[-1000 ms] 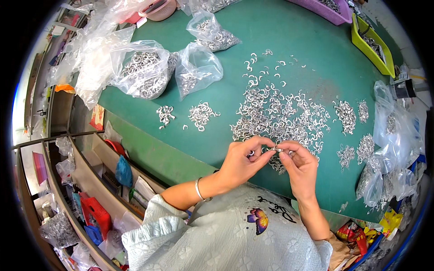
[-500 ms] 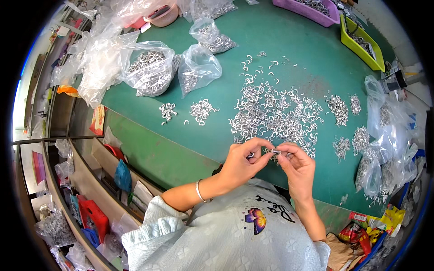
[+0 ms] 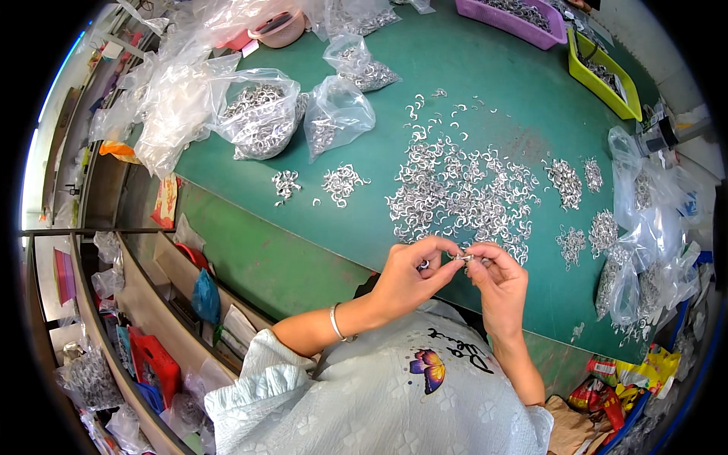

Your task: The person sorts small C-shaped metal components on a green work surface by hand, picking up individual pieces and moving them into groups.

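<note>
Small silvery metal piece (image 3: 465, 258) was pinched by left hand (image 3: 415, 269) and right hand (image 3: 501, 282), both grips closed on it, by the heap of curved metal pieces (image 3: 455, 186). I judged: two-handed manipulation; next move called for steadiness.

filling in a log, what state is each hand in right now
Left hand: closed, pinching a metal piece.
Right hand: closed, apparently pinching the same piece.

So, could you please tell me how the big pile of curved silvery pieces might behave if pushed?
The pile would probably spread rather than move as one, since it lies loose. Parts may hook together, being curved and overlapping. It likely slides easily, as the green tabletop looks smooth.
</note>
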A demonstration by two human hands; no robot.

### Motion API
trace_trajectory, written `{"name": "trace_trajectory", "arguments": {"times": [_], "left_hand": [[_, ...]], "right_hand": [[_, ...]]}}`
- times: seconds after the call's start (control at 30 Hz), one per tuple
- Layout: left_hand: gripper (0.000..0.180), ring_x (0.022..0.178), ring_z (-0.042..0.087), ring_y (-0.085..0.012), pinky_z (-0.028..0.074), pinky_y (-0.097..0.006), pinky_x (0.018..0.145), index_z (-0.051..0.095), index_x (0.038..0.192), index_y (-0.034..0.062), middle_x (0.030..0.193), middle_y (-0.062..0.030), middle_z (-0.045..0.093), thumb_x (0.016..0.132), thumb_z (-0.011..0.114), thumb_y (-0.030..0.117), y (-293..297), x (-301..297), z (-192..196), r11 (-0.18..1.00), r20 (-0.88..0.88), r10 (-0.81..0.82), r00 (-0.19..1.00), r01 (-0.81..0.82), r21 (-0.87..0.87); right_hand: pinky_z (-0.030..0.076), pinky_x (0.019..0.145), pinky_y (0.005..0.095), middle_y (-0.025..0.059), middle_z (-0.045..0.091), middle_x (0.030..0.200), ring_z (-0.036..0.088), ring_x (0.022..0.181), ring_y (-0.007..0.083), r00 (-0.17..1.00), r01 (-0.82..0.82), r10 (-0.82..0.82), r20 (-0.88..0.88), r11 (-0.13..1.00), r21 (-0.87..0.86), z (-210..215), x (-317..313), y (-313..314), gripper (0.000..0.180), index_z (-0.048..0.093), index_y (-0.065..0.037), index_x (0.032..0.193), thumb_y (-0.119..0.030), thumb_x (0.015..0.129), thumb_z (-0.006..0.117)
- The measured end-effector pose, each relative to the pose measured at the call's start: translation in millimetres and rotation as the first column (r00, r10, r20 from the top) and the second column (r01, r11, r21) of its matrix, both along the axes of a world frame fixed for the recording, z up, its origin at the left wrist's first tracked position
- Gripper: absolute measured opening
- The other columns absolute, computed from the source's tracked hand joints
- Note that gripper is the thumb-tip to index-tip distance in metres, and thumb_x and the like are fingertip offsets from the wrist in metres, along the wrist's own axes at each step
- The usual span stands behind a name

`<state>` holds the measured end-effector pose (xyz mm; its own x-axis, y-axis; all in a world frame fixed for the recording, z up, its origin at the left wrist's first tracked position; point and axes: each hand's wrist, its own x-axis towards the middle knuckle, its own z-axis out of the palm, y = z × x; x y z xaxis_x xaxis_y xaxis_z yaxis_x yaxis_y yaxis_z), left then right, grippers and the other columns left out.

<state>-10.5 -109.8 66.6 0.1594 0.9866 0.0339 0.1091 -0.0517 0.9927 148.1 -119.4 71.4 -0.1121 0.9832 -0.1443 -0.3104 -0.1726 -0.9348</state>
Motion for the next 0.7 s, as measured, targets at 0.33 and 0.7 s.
{"name": "trace_trajectory", "arguments": {"times": [0.33,0.7], "left_hand": [[0.011,0.049,0.029,-0.0011,0.021,-0.023,0.045,0.064,0.093,0.0037,0.050,0.0065,0.036,0.082,0.067,0.004,-2.0,0.0,1.9,0.998,0.026,-0.027,0.999,0.029,-0.060],[0.009,0.050,0.032,0.0006,0.024,-0.021,0.046,0.063,0.092,0.0036,0.051,0.0081,0.040,0.084,0.065,0.006,0.6,-1.9,-2.7,0.994,-0.006,0.034,0.999,-0.035,-0.106]], "right_hand": [[0.043,0.082,0.0233,0.0070,0.057,0.101,0.055,0.092,0.0113,1.000,0.014,-0.014,-0.010,1.000,0.016,-1.5,0.1,-2.1,0.015,0.061,0.005,0.101,0.005,0.087,0.057],[0.028,0.110,0.0423,0.0235,0.042,0.132,0.037,0.128,0.0352,0.787,-0.055,-0.121,-0.606,0.963,-0.263,0.2,9.9,9.6,0.058,0.034,0.009,0.132,0.007,0.075,0.041]]}}
